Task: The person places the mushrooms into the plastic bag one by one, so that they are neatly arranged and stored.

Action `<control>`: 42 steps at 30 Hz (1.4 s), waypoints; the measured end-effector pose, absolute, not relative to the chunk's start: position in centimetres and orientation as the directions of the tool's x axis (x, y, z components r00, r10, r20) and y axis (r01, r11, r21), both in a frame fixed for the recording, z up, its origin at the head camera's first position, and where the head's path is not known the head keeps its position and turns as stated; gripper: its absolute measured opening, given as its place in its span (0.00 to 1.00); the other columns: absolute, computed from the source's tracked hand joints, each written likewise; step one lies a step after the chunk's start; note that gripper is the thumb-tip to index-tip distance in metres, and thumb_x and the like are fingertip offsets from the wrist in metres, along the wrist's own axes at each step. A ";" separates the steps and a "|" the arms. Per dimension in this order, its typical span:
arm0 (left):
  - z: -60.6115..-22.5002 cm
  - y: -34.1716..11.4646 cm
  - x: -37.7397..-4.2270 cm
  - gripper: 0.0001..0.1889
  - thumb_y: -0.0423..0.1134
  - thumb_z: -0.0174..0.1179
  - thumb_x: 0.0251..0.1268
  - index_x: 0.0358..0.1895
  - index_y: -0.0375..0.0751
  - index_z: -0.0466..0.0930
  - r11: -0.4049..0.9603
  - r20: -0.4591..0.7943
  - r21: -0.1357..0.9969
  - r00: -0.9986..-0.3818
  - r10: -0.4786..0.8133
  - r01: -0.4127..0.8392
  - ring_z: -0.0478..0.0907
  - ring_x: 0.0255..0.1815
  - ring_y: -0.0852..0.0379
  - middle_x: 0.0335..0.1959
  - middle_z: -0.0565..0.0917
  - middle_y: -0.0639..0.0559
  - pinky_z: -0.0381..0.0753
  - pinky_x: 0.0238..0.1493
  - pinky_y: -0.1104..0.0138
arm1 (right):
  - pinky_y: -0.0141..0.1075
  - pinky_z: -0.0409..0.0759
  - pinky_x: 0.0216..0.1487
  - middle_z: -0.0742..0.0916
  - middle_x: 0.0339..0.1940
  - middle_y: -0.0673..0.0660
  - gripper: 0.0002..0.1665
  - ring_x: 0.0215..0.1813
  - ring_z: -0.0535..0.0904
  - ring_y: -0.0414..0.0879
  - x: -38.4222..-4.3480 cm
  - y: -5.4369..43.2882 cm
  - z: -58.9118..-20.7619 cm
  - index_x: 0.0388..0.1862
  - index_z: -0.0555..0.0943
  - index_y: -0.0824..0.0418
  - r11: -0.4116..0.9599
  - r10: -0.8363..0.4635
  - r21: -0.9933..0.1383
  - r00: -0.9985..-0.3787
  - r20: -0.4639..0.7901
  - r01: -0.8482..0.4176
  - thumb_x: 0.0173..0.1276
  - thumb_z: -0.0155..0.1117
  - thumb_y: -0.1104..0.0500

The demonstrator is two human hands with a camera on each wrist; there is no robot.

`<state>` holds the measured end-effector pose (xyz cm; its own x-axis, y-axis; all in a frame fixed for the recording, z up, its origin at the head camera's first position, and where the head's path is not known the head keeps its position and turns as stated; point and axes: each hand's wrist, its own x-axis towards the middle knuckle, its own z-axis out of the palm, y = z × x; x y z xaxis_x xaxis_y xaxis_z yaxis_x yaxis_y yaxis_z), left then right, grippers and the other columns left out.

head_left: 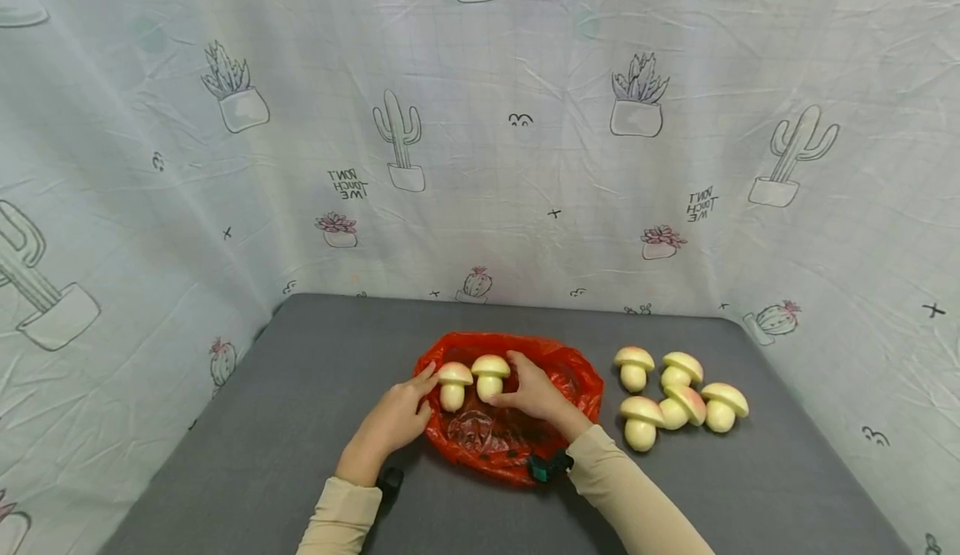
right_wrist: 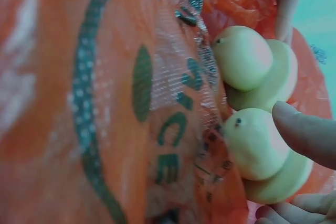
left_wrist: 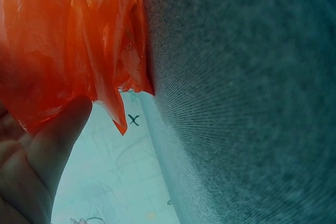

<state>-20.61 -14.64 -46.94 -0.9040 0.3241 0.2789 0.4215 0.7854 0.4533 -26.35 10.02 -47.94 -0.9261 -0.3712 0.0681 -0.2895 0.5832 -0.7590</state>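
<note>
A red plastic bag [head_left: 585,372] lies spread wide on the table, its rim turned up like a bowl. Inside it, side by side, are two toy-like mushrooms with pale yellow caps: the left mushroom [head_left: 453,387] and the right mushroom [head_left: 490,377]. My right hand [head_left: 534,391] grips the right mushroom, with fingers by the cap and the thumb [right_wrist: 302,135] against it. At the bag's left side, my left hand [head_left: 399,413] pinches the rim; its thumb [left_wrist: 65,129] presses the red plastic from outside. Dark printing shows on the bag in the right wrist view.
Right of the bag, several more mushrooms [head_left: 640,423] lie in a loose group on the grey table [head_left: 322,355]. A pale curtain [head_left: 480,163] with cactus drawings hangs behind the table and at both sides. A dark wrist camera [head_left: 551,465] sits at the bag's front edge.
</note>
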 end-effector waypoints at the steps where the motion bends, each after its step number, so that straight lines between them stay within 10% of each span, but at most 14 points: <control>1: -47.0 -14.6 -20.6 0.27 0.26 0.56 0.56 0.63 0.32 0.72 0.785 0.279 0.454 -0.904 0.324 0.421 0.52 0.13 0.65 0.68 0.69 0.40 0.58 0.19 0.71 | 0.53 0.67 0.63 0.69 0.68 0.69 0.53 0.67 0.67 0.61 -26.2 10.2 -47.9 0.71 0.58 0.72 0.579 -0.370 -0.765 -0.927 0.063 -0.283 0.53 0.74 0.53; 37: -47.0 -14.7 -20.8 0.26 0.27 0.55 0.58 0.63 0.32 0.71 0.785 0.254 0.479 -0.918 0.305 0.393 0.51 0.13 0.65 0.69 0.68 0.42 0.58 0.19 0.71 | 0.49 0.60 0.67 0.66 0.72 0.64 0.46 0.72 0.60 0.61 -21.1 20.7 -44.3 0.73 0.55 0.62 0.418 -0.306 -0.789 -0.888 0.344 -0.450 0.61 0.67 0.58; 42: -47.1 -14.6 -20.8 0.26 0.27 0.55 0.58 0.63 0.31 0.71 0.783 0.251 0.483 -0.918 0.306 0.393 0.51 0.12 0.65 0.68 0.68 0.41 0.58 0.19 0.71 | 0.33 0.63 0.66 0.67 0.71 0.65 0.46 0.71 0.61 0.59 -20.3 22.8 -44.5 0.74 0.56 0.61 0.450 -0.263 -0.759 -0.882 0.391 -0.471 0.61 0.67 0.60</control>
